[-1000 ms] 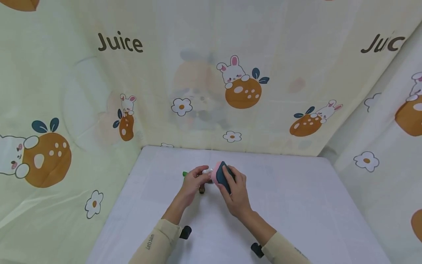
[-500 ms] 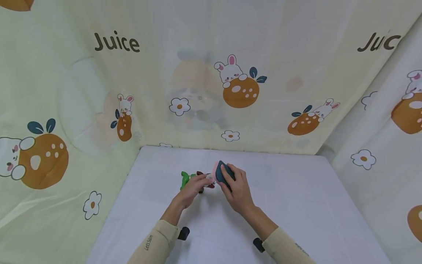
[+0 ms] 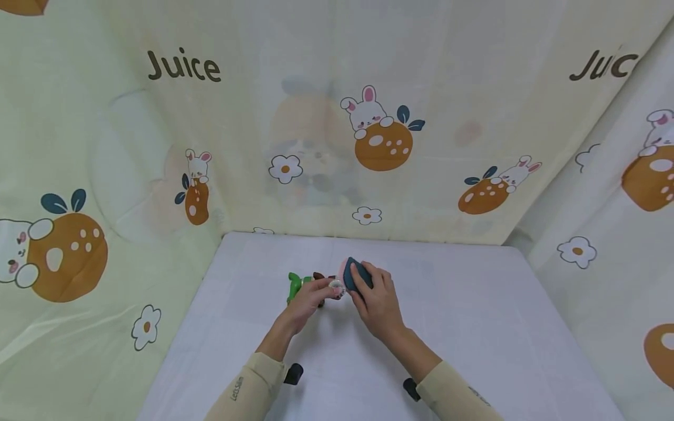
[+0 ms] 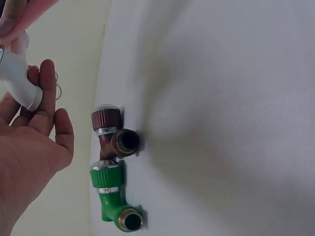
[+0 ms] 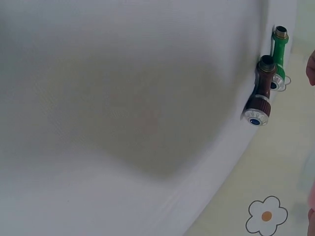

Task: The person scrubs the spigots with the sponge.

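My left hand (image 3: pixel 310 298) holds a white elbow-shaped fitting (image 4: pixel 17 76) with a threaded end, cradled against its fingers in the left wrist view. My right hand (image 3: pixel 383 307) grips a sponge (image 3: pixel 348 277), dark blue on one side and pink on the other. The sponge's pink face is turned to the fitting, right at its upper end. Beyond the left hand, a dark red-brown fitting (image 4: pixel 106 147) and a green fitting (image 4: pixel 110 199) of the same elbow shape rest on the table, each with a ribbed collar and a metal-rimmed opening.
A white cloth covers the table (image 3: pixel 463 327), whose far edge meets a cream curtain (image 3: pixel 253 117) printed with rabbits, oranges and flowers. Curtains also hang at the left and right sides. Black wrist cameras (image 3: pixel 293 374) stick out beside the sleeves.
The left hand has lowered and turned with the white fitting, uncovering more of the green and brown fittings. The right hand keeps the sponge against it, shifted slightly. The head view has drifted a little.
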Tool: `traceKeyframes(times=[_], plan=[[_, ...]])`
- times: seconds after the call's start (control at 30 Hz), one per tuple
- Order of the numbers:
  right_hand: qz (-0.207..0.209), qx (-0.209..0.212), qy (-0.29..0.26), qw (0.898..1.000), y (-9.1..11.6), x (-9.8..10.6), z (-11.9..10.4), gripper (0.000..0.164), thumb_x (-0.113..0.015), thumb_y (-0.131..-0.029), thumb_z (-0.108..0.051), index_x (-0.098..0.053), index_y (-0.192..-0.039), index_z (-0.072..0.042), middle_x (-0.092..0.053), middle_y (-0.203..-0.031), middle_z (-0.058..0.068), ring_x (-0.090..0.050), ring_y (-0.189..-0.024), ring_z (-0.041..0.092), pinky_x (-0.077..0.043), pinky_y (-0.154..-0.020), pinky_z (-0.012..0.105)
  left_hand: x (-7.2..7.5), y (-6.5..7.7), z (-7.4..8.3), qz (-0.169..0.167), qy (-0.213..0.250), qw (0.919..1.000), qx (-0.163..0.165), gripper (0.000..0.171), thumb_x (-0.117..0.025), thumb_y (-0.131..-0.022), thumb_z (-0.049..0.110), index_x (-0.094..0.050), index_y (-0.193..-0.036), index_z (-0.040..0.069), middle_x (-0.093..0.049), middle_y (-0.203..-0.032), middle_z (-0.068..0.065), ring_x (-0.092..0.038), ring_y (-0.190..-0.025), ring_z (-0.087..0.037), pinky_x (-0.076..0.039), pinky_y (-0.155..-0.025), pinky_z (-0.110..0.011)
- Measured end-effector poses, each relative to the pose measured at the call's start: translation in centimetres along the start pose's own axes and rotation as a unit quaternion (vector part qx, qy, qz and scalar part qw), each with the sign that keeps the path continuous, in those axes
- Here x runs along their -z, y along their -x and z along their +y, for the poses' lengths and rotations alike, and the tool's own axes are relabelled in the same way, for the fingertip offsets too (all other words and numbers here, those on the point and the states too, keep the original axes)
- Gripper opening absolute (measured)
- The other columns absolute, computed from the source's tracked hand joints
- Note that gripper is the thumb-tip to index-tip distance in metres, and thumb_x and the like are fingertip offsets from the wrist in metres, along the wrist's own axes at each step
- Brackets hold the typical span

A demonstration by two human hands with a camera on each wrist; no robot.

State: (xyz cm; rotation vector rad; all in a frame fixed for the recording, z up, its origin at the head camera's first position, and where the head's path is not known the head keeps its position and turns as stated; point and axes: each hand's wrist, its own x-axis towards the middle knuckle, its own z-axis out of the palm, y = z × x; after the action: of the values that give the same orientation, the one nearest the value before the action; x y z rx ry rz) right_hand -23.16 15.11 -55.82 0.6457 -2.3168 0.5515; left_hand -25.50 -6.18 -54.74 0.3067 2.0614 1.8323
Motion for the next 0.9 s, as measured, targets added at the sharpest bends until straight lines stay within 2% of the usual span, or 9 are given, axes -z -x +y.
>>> traceKeyframes(times=[0.1, 0.23, 0.37, 0.53, 0.7, 0.9], plan=[[-0.003, 0.009, 0.025, 1.0, 0.0, 0.0, 0.0, 0.054, -0.069, -0.099, -0.027, -0.058, -0.148, -0.009, -0.054, -0.144, 0.026, -0.05, -0.118, 0.041, -0.05, -0.094, 0.055, 0.0, 0.1, -0.1, 0.006, -0.002, 1.0, 0.004, 0.046, -0.068, -0.097, 0.041, -0.071, -0.13, 0.01, -0.073, -0.12, -0.003, -0.06, -0.117, -0.019, -0.035, -0.118, -0.06], [-0.026, 0.024, 0.081, 0.996, 0.0, 0.2, 0.2, 0.052, -0.068, -0.099, -0.029, -0.06, -0.147, -0.01, -0.053, -0.143, 0.025, -0.049, -0.116, 0.04, -0.05, -0.092, 0.053, -0.2, 0.1, -0.2, 0.008, -0.007, 0.9999, 0.01, 0.047, -0.07, -0.096, 0.041, -0.071, -0.13, 0.01, -0.074, -0.121, -0.003, -0.061, -0.115, -0.018, -0.037, -0.116, -0.061], [-0.041, 0.046, 0.145, 0.988, 0.0, 0.5, 0.5, 0.054, -0.077, -0.092, -0.027, -0.064, -0.143, -0.012, -0.054, -0.14, 0.024, -0.05, -0.113, 0.037, -0.051, -0.09, 0.05, -0.5, 0.2, -0.3, 0.002, -0.018, 0.9998, 0.01, 0.042, -0.072, -0.094, 0.043, -0.074, -0.124, 0.013, -0.074, -0.116, 0.0, -0.061, -0.11, -0.017, -0.04, -0.112, -0.06], [-0.034, 0.078, 0.205, 0.975, 0.0, 0.5, 0.9, 0.056, -0.086, -0.085, -0.025, -0.068, -0.137, -0.015, -0.055, -0.136, 0.021, -0.05, -0.11, 0.035, -0.051, -0.086, 0.045, -0.8, 0.3, -0.1, -0.012, -0.033, 0.9994, 0.003, 0.04, -0.076, -0.092, 0.044, -0.076, -0.12, 0.015, -0.073, -0.116, 0.0, -0.061, -0.109, -0.018, -0.043, -0.108, -0.058], [-0.031, 0.096, 0.241, 0.965, -0.2, 0.7, 1.0, 0.056, -0.087, -0.084, -0.022, -0.068, -0.137, -0.016, -0.057, -0.136, 0.02, -0.051, -0.108, 0.034, -0.051, -0.085, 0.043, -0.8, 0.2, 0.2, -0.011, -0.058, 0.9983, -0.003, 0.041, -0.075, -0.093, 0.044, -0.075, -0.122, 0.016, -0.072, -0.119, 0.0, -0.061, -0.11, -0.019, -0.047, -0.104, -0.052], [-0.027, 0.106, 0.251, 0.962, -0.6, 0.9, 0.8, 0.058, -0.088, -0.083, -0.019, -0.068, -0.138, -0.016, -0.058, -0.136, 0.019, -0.052, -0.107, 0.033, -0.051, -0.085, 0.042, -0.7, 0.3, 0.2, -0.012, -0.07, 0.9975, -0.004, 0.04, -0.075, -0.093, 0.043, -0.073, -0.122, 0.014, -0.07, -0.118, -0.001, -0.06, -0.109, -0.019, -0.048, -0.102, -0.047]])
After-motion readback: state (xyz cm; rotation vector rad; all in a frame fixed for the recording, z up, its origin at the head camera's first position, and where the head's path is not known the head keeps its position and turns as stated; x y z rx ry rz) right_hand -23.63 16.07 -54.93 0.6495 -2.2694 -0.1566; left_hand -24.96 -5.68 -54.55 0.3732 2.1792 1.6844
